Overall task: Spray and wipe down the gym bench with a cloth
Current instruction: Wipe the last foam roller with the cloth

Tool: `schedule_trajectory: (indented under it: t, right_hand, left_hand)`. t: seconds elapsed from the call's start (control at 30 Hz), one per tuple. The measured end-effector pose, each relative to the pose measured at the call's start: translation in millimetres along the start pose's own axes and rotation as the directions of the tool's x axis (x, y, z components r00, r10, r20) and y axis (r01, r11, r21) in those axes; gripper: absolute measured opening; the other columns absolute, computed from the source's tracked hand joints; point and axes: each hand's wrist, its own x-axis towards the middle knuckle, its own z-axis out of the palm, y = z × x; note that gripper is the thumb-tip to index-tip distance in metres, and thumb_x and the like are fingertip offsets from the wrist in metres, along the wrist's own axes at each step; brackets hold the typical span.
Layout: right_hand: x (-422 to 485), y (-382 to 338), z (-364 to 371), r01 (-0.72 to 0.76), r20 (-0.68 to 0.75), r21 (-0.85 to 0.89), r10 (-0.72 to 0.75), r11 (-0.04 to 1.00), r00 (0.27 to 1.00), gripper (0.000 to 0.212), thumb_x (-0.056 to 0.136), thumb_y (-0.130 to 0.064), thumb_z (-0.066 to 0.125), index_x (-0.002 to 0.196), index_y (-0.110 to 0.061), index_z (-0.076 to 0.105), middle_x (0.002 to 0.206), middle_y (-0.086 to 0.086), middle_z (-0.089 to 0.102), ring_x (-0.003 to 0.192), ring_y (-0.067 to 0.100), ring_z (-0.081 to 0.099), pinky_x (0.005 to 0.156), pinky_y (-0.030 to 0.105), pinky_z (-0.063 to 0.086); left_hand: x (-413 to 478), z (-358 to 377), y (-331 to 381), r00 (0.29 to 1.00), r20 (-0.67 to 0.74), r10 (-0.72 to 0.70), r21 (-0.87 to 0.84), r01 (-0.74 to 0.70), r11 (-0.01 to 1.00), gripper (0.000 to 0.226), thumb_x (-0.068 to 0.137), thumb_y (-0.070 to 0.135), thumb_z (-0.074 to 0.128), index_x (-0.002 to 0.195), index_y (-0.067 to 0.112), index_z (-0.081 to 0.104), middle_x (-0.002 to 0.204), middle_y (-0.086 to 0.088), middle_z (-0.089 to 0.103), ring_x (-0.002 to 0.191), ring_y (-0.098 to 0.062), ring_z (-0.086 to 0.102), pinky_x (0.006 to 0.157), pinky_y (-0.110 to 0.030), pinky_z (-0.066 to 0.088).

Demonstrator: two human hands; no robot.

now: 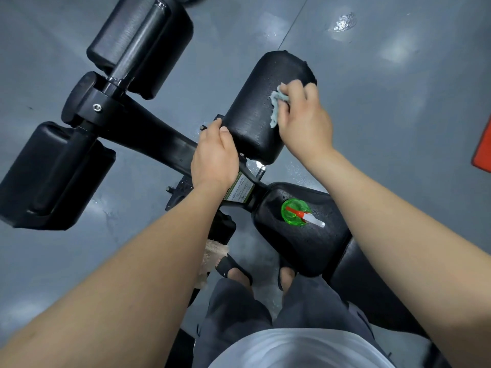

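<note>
Wiping stage, seemingly: the cloth (pixel 276 108) is bunched under the curled fingers of the right hand (pixel 303 123) and pressed on the roller pad (pixel 252 110), which is gripped at its near end by the curled left hand (pixel 215 158). The spray bottle (pixel 296 211) is parked upright on the seat pad (pixel 305 248). The droplet-covered seat pad probably gets wiped next, so the bottle needs shifting first. Grey floor (pixel 398 134), wet in patches

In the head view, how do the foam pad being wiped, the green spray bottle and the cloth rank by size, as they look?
Largest: foam pad, clearly.
Then spray bottle and cloth: their visible parts look about alike. The right hand covers much of the cloth, so I do not rank these two.
</note>
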Motion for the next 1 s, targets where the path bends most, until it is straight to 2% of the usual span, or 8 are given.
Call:
schedule_trajectory:
  t: [0.17,0.23,0.33,0.4,0.57,0.73,0.87,1.0]
  right_hand:
    - [-21.3,-3.5,5.9,-0.075,-0.024,0.106,0.078,0.992,0.997,0.031,0.100,-0.028,0.041,0.125,-0.014,0.053,0.122,0.012,0.051,0.085,0.042,0.062,0.065,0.047,0.053]
    - [-30.2,-17.0,7.2,-0.006,-0.018,0.092,0.008,0.996,1.000,0.032,0.099,-0.029,0.045,0.125,-0.014,0.055,0.120,0.012,0.050,0.082,0.040,0.061,0.061,0.043,0.052]
    - [-35.0,-25.4,6.4,0.175,-0.002,-0.021,-0.175,0.984,0.985,0.030,0.100,-0.038,0.050,0.121,-0.019,0.061,0.111,0.011,0.052,0.070,0.034,0.059,0.048,0.036,0.046]
    - [-23.6,-19.8,3.9,0.233,0.009,-0.061,-0.233,0.971,0.973,0.028,0.102,-0.042,0.049,0.117,-0.022,0.061,0.110,0.010,0.052,0.069,0.033,0.058,0.047,0.033,0.042]
    - [27.7,-0.1,-7.1,0.123,-0.032,-0.047,-0.124,0.991,0.992,0.030,0.103,-0.045,0.043,0.117,-0.024,0.058,0.118,0.006,0.053,0.085,0.037,0.062,0.060,0.039,0.046]
    - [57.3,9.3,-12.9,-0.023,-0.003,0.028,0.023,0.999,1.000,0.036,0.101,-0.038,0.047,0.134,-0.023,0.049,0.129,0.004,0.052,0.105,0.035,0.060,0.078,0.044,0.049]
    - [40.4,6.3,-9.9,0.026,-0.020,0.065,-0.025,0.998,0.999,0.036,0.100,-0.037,0.048,0.130,-0.018,0.054,0.126,0.007,0.054,0.098,0.037,0.062,0.073,0.045,0.052]
    - [1.6,5.0,-1.9,0.128,0.026,0.104,-0.131,0.986,0.991,0.031,0.100,-0.035,0.051,0.127,-0.020,0.056,0.118,0.004,0.054,0.087,0.034,0.062,0.064,0.042,0.052]
  left_hand:
    - [-0.4,-1.0,1.4,1.000,0.018,-0.001,0.000,0.001,1.000,0.050,0.108,0.041,0.023,0.155,0.030,0.039,0.158,0.006,0.042,0.139,-0.015,0.043,0.110,-0.031,0.030]
    - [-0.4,-1.5,1.7,1.000,0.020,0.000,0.002,0.000,1.000,0.050,0.108,0.040,0.023,0.154,0.029,0.040,0.157,0.005,0.042,0.139,-0.016,0.043,0.111,-0.032,0.031]
    - [-1.6,-1.3,2.4,1.000,0.024,0.002,0.006,-0.002,1.000,0.050,0.108,0.040,0.023,0.154,0.028,0.040,0.157,0.004,0.043,0.138,-0.016,0.045,0.108,-0.032,0.032]
    - [-1.2,-1.8,2.8,1.000,0.022,-0.001,0.003,0.001,1.000,0.050,0.108,0.040,0.024,0.154,0.029,0.040,0.156,0.004,0.043,0.137,-0.017,0.046,0.108,-0.033,0.033]
    - [-1.7,-3.4,4.2,1.000,0.022,-0.006,0.007,0.006,1.000,0.049,0.108,0.041,0.024,0.153,0.030,0.041,0.157,0.005,0.043,0.135,-0.017,0.047,0.108,-0.032,0.032]
    - [-1.0,-3.1,3.9,1.000,0.024,-0.004,0.002,0.004,1.000,0.048,0.108,0.040,0.025,0.152,0.030,0.042,0.156,0.004,0.043,0.135,-0.018,0.047,0.107,-0.030,0.032]
    - [-1.0,-1.7,2.7,1.000,0.016,-0.002,-0.003,0.002,1.000,0.048,0.108,0.040,0.025,0.152,0.030,0.042,0.155,0.004,0.044,0.134,-0.017,0.048,0.097,-0.025,0.027]
    - [-0.3,-2.3,2.8,1.000,0.017,0.003,-0.005,-0.003,1.000,0.048,0.108,0.040,0.025,0.152,0.030,0.042,0.155,0.004,0.044,0.135,-0.017,0.046,0.107,-0.031,0.032]
